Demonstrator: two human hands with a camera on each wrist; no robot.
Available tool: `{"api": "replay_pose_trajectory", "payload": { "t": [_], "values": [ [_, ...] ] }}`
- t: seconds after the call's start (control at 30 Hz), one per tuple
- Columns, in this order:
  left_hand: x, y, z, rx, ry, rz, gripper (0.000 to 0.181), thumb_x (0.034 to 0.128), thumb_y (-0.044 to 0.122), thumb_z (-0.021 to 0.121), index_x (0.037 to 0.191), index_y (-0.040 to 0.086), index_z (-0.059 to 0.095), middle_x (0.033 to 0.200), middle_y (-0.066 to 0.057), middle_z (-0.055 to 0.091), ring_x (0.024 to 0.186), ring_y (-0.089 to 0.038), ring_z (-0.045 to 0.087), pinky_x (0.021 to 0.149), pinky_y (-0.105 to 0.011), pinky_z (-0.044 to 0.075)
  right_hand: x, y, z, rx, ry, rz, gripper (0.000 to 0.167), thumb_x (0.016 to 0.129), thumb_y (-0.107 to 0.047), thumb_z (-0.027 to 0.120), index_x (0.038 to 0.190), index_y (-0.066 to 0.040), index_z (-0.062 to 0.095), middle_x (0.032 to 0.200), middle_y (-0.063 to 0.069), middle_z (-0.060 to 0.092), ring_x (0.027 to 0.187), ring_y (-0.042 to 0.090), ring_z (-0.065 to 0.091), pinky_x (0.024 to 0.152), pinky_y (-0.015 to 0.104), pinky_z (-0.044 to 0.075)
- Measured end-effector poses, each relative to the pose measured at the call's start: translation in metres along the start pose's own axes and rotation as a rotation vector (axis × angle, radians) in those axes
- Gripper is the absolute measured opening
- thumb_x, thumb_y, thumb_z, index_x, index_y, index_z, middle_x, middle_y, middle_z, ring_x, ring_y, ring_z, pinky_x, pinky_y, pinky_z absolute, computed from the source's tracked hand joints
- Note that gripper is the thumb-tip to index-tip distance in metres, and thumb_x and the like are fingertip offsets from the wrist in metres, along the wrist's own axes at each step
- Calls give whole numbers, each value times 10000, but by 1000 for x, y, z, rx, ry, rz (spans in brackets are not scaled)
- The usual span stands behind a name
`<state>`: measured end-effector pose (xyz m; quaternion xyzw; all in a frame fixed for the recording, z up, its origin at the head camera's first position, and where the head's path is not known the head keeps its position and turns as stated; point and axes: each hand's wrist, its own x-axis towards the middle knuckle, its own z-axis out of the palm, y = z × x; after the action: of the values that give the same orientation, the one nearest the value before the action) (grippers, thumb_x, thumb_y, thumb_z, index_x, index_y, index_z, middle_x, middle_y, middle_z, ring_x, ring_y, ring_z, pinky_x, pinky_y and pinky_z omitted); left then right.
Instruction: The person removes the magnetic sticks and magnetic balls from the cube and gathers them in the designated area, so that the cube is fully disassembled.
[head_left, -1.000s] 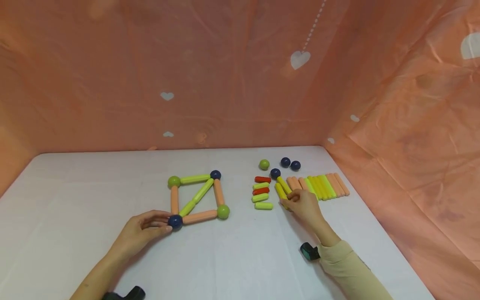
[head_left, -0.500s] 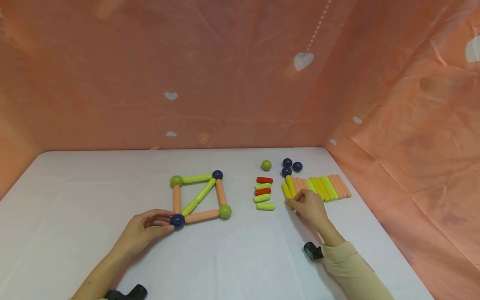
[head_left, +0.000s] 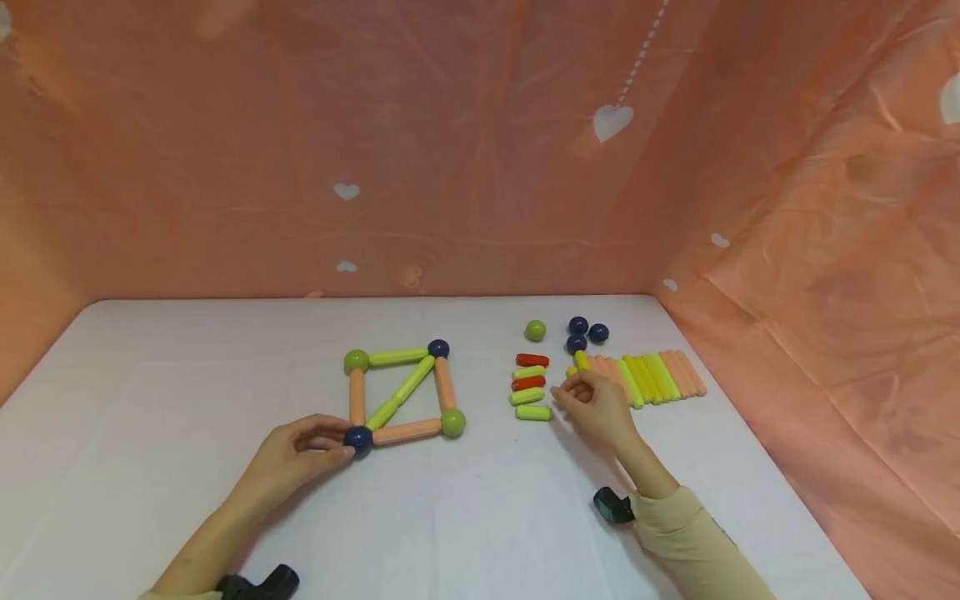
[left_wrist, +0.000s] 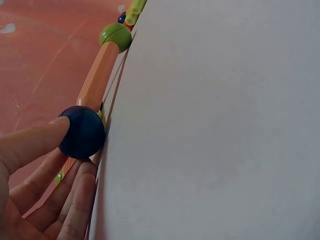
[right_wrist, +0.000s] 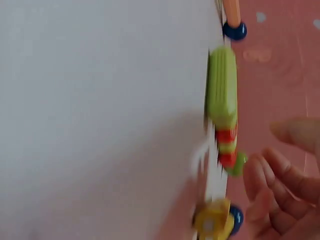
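Observation:
My left hand (head_left: pixel 292 458) pinches a navy ball (head_left: pixel 358 441) at the near left corner of a four-sided frame of magnetic sticks and balls. In the left wrist view the thumb lies on that navy ball (left_wrist: pixel 82 132), fingers on its other side. The frame has peach sticks (head_left: pixel 407 432), a lime stick (head_left: pixel 399 357) at the far side and a lime diagonal (head_left: pixel 401 392). My right hand (head_left: pixel 596 408) hovers beside a short lime stick (head_left: pixel 534 412) and partly hides the yellow sticks (head_left: pixel 582 360). Nothing is between its thumb and fingers in the right wrist view.
Short red and lime sticks (head_left: pixel 528 382) form a column right of the frame. A row of long peach, lime and yellow sticks (head_left: pixel 652 379) lies farther right. Behind them are a green ball (head_left: pixel 536 330) and navy balls (head_left: pixel 598 333). An orange cloth (head_left: pixel 450 167) backs the table.
My right hand has pushed the yellow sticks, one touching a navy ball, rightward against the row, then let go and moved left. My left hand keeps its hold on the corner ball.

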<state>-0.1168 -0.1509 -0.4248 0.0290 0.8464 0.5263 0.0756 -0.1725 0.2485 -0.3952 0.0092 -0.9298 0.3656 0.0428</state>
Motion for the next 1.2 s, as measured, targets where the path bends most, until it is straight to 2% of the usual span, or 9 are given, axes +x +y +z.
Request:
{"api": "replay_pose_trajectory", "payload": {
  "t": [0.23, 0.4, 0.63, 0.73, 0.87, 0.97, 1.2],
  "values": [
    [2, 3, 3, 18, 14, 8, 426, 821, 269, 763, 1171, 58, 642, 1051, -77, 701, 905, -141, 651, 829, -296, 482, -1, -16, 23, 242, -130, -79, 207, 869, -174, 714, 972, -3, 660, 881, 101, 678, 751, 117, 603, 666, 188, 516],
    [3, 6, 5, 54, 36, 1, 425, 795, 264, 785, 1150, 74, 649, 1019, -58, 708, 884, -139, 653, 831, -327, 473, -1, -29, 39, 355, -206, -126, 260, 874, -128, 703, 1058, 42, 632, 963, 155, 681, 776, 101, 631, 700, 171, 525],
    [2, 12, 7, 124, 80, 6, 388, 793, 260, 787, 1117, 89, 661, 984, -48, 711, 878, -152, 652, 815, -349, 470, -5, -48, 60, 333, -349, -144, 377, 871, -190, 713, 1184, -11, 601, 1044, 141, 666, 885, 168, 664, 771, 220, 551],
    [1, 17, 11, 149, 148, 64, 356, 796, 252, 790, 1086, 82, 672, 1017, -62, 684, 920, -207, 651, 805, -369, 519, -7, -53, 67, 320, -384, -160, 388, 865, -199, 718, 1197, -37, 598, 1062, 120, 656, 923, 182, 657, 804, 244, 545],
    [3, 24, 19, 161, 237, 180, 307, 773, 179, 810, 1026, 55, 687, 1046, -106, 631, 989, -285, 628, 849, -430, 555, -9, -58, 74, 315, -408, -170, 376, 850, -207, 733, 1182, -79, 613, 1058, 84, 659, 925, 167, 642, 817, 267, 532],
    [6, 28, 25, 176, 245, 226, 284, 758, 146, 818, 998, 59, 695, 1020, -105, 622, 1004, -291, 600, 874, -465, 541, -10, -60, 77, 307, -423, -177, 378, 842, -216, 741, 1181, -102, 621, 1049, 63, 668, 924, 150, 630, 822, 274, 528],
    [13, 30, 36, 247, 229, 259, 273, 747, 187, 828, 979, 92, 718, 992, -75, 647, 993, -256, 519, 824, -413, 452, -13, -63, 82, 285, -426, -196, 364, 841, -218, 742, 1177, -119, 643, 1039, 51, 669, 915, 151, 614, 817, 272, 522]
  ]
}}
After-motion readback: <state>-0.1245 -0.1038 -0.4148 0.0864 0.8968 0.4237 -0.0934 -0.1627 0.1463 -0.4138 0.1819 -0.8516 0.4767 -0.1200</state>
